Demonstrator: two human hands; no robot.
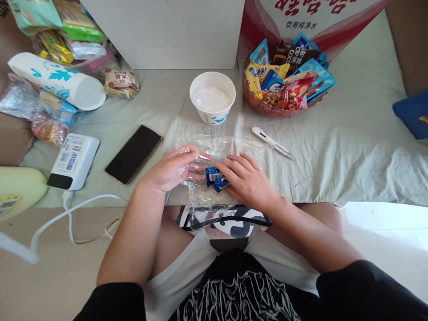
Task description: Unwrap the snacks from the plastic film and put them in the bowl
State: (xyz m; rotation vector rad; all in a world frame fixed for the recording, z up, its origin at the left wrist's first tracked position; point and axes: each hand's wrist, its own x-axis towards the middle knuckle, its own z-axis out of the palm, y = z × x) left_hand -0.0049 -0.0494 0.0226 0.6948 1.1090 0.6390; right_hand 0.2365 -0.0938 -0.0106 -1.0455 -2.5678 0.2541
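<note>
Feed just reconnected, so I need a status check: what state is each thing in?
Clear plastic bag: flat, under both hands.
Small blue snack packet: at right hand fingertips.
Left hand: pressing bag.
White paper bowl: upright, uncovered.
Black smartphone: screen dark.
Red snack basket: full.

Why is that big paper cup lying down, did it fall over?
Yes, the stack of paper cups lies tipped on its side at far left among snack bags, while the white bowl stands upright. Nothing looks spilled.
</note>
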